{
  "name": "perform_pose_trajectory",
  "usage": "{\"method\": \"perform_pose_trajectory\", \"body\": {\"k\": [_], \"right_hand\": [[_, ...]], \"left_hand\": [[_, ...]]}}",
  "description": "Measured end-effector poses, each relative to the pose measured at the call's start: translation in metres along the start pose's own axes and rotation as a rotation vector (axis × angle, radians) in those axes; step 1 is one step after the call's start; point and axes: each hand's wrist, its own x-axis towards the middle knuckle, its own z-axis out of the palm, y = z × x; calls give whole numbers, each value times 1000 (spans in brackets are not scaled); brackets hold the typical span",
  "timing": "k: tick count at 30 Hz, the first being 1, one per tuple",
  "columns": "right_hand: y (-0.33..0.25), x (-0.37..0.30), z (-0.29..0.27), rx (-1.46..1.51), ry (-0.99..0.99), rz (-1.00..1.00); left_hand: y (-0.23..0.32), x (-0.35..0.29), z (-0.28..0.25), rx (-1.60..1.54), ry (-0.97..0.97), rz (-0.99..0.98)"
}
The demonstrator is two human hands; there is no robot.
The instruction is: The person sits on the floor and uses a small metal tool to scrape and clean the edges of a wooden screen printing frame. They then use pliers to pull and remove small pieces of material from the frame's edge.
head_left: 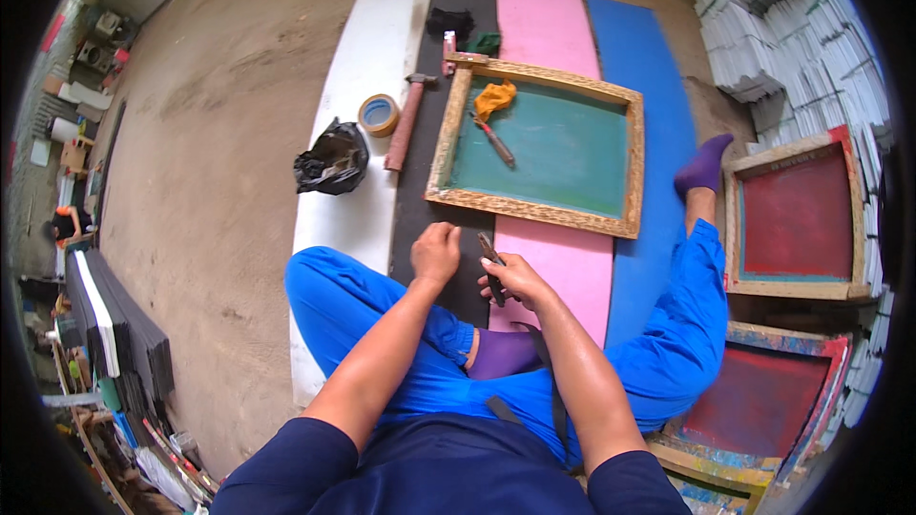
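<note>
My right hand (513, 278) is wrapped round a pair of dark pliers (490, 254), jaws pointing up and away from me. Close by on the left, my left hand (436, 253) is curled with its fingers together; whether anything sits in them is hidden. Just beyond both hands lies a wooden screen frame (534, 212) with a green mesh (563, 148). On the mesh rest a crumpled orange cloth (494, 98) and a small hand tool with a dark red handle (498, 145). A hammer (405, 129) lies along the frame's left side.
Left of the hammer are a tape roll (379, 115) and an open black plastic bag (331, 158). White, black, pink (544, 0) and blue (649, 67) mats lie beneath. Red-meshed frames (797, 215) stand at right beside white stacks (811, 48). Dark sheets (134, 343) stand left.
</note>
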Motion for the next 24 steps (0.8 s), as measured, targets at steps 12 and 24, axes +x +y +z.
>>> {"method": "perform_pose_trajectory", "body": {"k": [12,24], "right_hand": [[10,-78,-109,442,369,-72],[33,-96,-169,705,440,-127]], "left_hand": [[6,6,4,381,-159,-88],[48,-4,30,249,-182,84]]}}
